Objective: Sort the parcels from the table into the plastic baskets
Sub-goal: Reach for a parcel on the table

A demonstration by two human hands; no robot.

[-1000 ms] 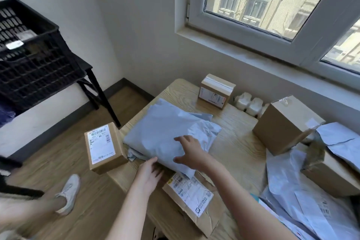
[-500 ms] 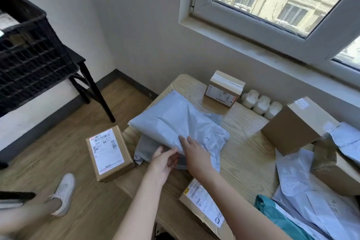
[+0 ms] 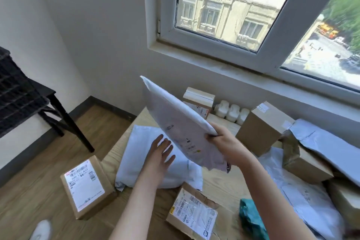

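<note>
**Spotter:** Where's the parcel now?

**Me:** Up in the air. My right hand (image 3: 226, 142) has the pale mailer bag (image 3: 175, 122) clear of the desk (image 3: 224, 183) and tilted on edge. The fingers (image 3: 211, 138) are curled round one lower corner and nothing else. My left hand (image 3: 159, 156) is flat, its fingers (image 3: 165, 142) straight and spread, over the second bag (image 3: 134, 163) lying on the desk. I can't tell whether it touches.

**Spotter:** What worries you?

**Me:** That corner grip. The bag looks floppy, so I'd expect the contents to slide to the low end and peel it out of my fingers on a fast swing. The black basket (image 3: 15, 99) is well off to the left on its stand (image 3: 64, 121), and only a part of it shows. That means a long carry over open floor (image 3: 39, 177), and a drop there could hit the labelled box (image 3: 85, 183) beside the desk's corner.

**Spotter:** Anything else?

**Me:** The brown envelope (image 3: 192, 214) sits right at the near edge between my forearms, so a careless sweep could knock it off. I also can't read the bag's print, so it could go in the wrong basket.
</note>
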